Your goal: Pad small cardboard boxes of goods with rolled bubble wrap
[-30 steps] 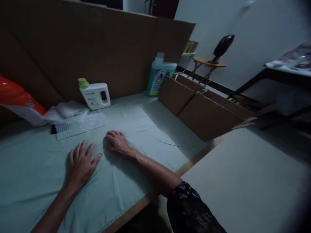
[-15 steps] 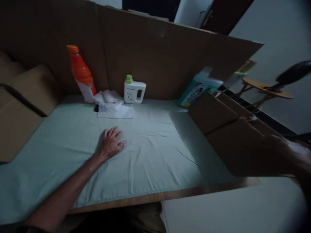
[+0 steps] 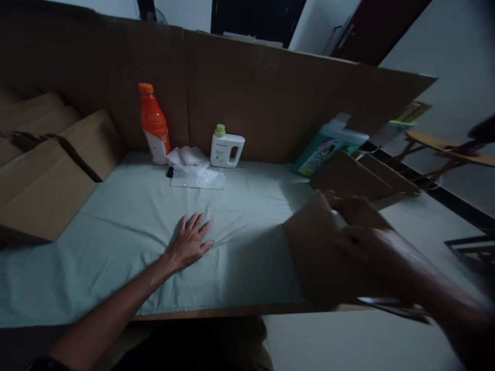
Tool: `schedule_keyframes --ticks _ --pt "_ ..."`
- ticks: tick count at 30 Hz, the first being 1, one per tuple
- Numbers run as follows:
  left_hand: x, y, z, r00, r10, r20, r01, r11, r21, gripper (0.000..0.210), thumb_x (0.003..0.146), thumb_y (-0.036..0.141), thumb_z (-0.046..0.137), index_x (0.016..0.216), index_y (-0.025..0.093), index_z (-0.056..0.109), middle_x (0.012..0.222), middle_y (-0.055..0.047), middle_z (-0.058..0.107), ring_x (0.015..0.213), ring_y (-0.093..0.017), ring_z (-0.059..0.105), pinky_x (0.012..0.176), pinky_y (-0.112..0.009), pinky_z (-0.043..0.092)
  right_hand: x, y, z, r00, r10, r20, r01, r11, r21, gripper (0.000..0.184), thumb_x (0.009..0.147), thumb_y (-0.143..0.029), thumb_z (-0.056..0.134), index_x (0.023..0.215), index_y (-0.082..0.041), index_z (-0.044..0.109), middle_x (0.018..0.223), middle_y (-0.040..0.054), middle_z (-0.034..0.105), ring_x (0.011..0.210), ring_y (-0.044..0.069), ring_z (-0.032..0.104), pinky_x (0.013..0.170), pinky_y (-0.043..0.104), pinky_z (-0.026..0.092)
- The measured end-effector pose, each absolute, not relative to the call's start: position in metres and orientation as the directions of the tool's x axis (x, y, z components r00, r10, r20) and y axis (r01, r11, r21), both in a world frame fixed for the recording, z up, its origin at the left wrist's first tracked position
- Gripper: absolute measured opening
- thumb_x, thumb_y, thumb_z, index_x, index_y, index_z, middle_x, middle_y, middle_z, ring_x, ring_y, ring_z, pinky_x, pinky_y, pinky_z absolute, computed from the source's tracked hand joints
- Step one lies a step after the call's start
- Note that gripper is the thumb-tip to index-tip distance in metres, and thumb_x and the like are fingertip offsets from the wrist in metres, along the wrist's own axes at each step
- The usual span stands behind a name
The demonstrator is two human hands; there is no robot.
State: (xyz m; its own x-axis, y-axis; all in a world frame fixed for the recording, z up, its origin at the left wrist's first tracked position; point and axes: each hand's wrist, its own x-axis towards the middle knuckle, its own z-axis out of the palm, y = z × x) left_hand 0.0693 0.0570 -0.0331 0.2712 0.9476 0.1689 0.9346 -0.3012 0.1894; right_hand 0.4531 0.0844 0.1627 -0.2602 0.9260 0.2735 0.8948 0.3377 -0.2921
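Note:
Flat on the green cloth (image 3: pixel 247 206), my left hand (image 3: pixel 190 239) rests with its fingers spread, holding nothing. My right hand (image 3: pixel 365 234) grips the upper edge of a brown cardboard box (image 3: pixel 315 252) at the right; motion blurs both, and part of the box is hidden behind the hand and forearm. Beyond my left hand lies a sheet of bubble wrap (image 3: pixel 198 178), with crumpled clear wrapping next to it. A white jug (image 3: pixel 226 151) with a light green cap stands just behind. Leaning at the right rear is a teal liquid bottle (image 3: pixel 323 147).
An orange-red bottle (image 3: pixel 153 126) stands at the back left. Cardboard boxes with raised flaps (image 3: pixel 50 185) occupy the left side. A tall cardboard wall (image 3: pixel 251 98) closes off the back. More cardboard (image 3: pixel 351 178) stands at the right, and a wooden stool (image 3: pixel 444 141) is beyond it.
My right hand has come in from the far right, and the cardboard it grips has shifted left over the cloth. The view has turned slightly left; my left hand stays flat.

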Motion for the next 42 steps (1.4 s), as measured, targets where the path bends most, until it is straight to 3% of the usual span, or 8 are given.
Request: schedule_keyframes --ticks 2,4,11,16,20,24,32,42 --pt "0.067 0.056 -0.036 0.273 0.942 0.194 0.926 -0.313 0.214 0.054 0.101 0.047 0.051 0.146 0.019 0.058 0.160 -0.019 0.047 0.152 -0.036 0.039 0.124 -0.064 0.026 0.425 0.068 0.177 -0.289 0.952 0.098 0.916 0.305 -0.261 0.047 0.090 -0.052 0.062 0.054 -0.022 0.058 0.050 0.0034 0.056 0.045 0.014 0.046 0.049 0.030 0.036" --pt "0.062 0.057 -0.041 0.259 0.937 0.234 0.912 -0.317 0.261 0.053 0.101 0.049 0.050 0.142 0.019 0.060 0.158 -0.018 0.050 0.151 -0.036 0.041 0.123 -0.064 0.029 0.397 0.058 0.196 -0.342 0.940 0.001 0.867 0.316 -0.384 0.040 0.097 -0.048 0.051 0.075 -0.020 0.069 0.066 0.0040 0.069 0.055 0.015 0.059 0.054 0.028 0.041" --pt "0.052 0.061 -0.048 0.209 0.917 0.341 0.768 -0.370 0.523 0.055 0.098 0.052 0.051 0.143 0.020 0.056 0.153 -0.017 0.056 0.145 -0.035 0.049 0.121 -0.061 0.036 0.437 0.031 0.186 0.085 0.923 0.375 0.825 0.146 -0.546 0.029 0.090 -0.051 0.064 0.096 -0.025 0.077 0.087 0.0066 0.078 0.082 0.026 0.074 0.072 0.038 0.057" --pt "0.076 0.099 -0.023 0.182 0.949 0.257 0.497 -0.315 0.809 0.070 0.093 0.055 0.059 0.154 0.023 0.044 0.162 -0.014 0.045 0.152 -0.032 0.041 0.126 -0.055 0.033 0.460 -0.034 0.079 0.454 0.846 0.281 0.619 -0.072 -0.782 0.024 0.090 -0.056 0.064 0.103 -0.038 0.074 0.101 0.0048 0.078 0.101 0.037 0.072 0.094 0.057 0.056" --pt "0.115 0.140 -0.003 0.255 0.947 0.198 0.197 -0.251 0.948 0.090 0.081 0.054 0.073 0.157 0.022 0.038 0.167 -0.016 0.037 0.157 -0.037 0.029 0.126 -0.060 0.027 0.407 -0.082 -0.011 0.358 0.896 0.261 0.619 -0.018 -0.785 0.048 0.087 -0.052 0.067 0.129 -0.030 0.065 0.122 0.0102 0.073 0.109 0.038 0.071 0.092 0.057 0.059" --pt "0.141 0.137 0.007 0.291 0.941 0.174 0.025 -0.190 0.982 0.086 0.080 0.045 0.071 0.156 0.019 0.038 0.157 -0.019 0.049 0.144 -0.037 0.050 0.119 -0.057 0.041 0.381 -0.079 -0.040 0.248 0.939 0.238 0.601 0.043 -0.798 0.052 0.093 -0.048 0.060 0.144 -0.038 0.052 0.135 0.0070 0.065 0.124 0.037 0.063 0.098 0.055 0.056" --pt "0.127 0.012 0.006 -0.090 0.981 0.172 0.249 -0.145 0.958 0.078 0.087 0.032 0.062 0.159 0.023 0.032 0.160 -0.015 0.045 0.143 -0.033 0.050 0.120 -0.053 0.042 0.405 0.030 -0.009 0.054 0.970 0.236 0.416 0.193 -0.889 0.077 0.085 -0.065 0.068 0.147 -0.022 0.049 0.140 0.0167 0.059 0.134 0.038 0.052 0.114 0.056 0.041" --pt "0.108 0.015 0.013 -0.178 0.961 0.211 0.284 -0.155 0.946 0.082 0.088 0.036 0.063 0.161 0.021 0.029 0.158 -0.016 0.047 0.142 -0.034 0.051 0.121 -0.056 0.040 0.362 0.062 -0.002 0.046 0.968 0.245 0.430 0.202 -0.880 0.065 0.083 -0.063 0.070 0.131 -0.022 0.055 0.129 0.0139 0.064 0.121 0.033 0.060 0.104 0.052 0.050"
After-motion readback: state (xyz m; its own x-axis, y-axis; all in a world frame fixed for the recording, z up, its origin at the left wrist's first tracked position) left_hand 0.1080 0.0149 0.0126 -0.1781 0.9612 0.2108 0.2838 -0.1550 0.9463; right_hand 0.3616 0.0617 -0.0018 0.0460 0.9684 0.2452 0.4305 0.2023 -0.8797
